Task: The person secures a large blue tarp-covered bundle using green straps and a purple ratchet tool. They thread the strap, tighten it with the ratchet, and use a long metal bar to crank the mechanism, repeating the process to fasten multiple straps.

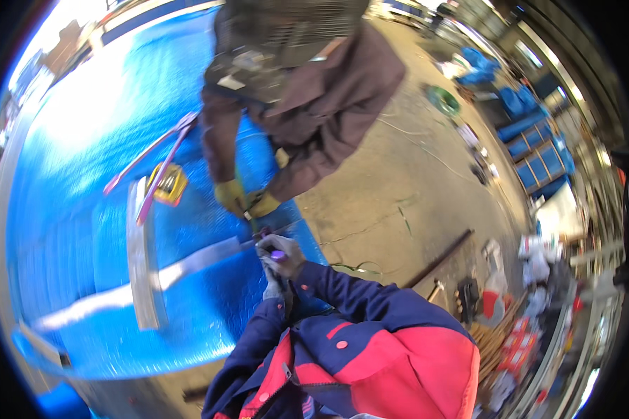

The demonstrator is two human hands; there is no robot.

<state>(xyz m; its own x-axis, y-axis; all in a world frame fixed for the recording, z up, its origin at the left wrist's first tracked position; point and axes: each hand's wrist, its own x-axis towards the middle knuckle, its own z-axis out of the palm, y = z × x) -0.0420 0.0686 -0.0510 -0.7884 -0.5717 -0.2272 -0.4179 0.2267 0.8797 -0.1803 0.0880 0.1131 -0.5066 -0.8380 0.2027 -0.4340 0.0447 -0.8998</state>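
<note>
Head view: right hand (281, 253) on flat grey metal strip (189, 267), ribbed blue sheet (84, 230).

Blue sheet (84, 174) covers the work surface at 9 o'clock. Long-handled pink cutters (162, 160) lie on it at 10 o'clock, beside a yellow-framed tool (172, 185). A co-worker in a brown jacket (321, 84) bends over at 12. Blue crates (538, 160) stand at 2 o'clock.

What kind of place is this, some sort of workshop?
Most likely a metalworking shop or warehouse floor. A large blue sheet lies on bare concrete with long metal strips laid across it, a co-worker in yellow work gloves bends over them, and stacked materials and blue crates line the edge.
</note>
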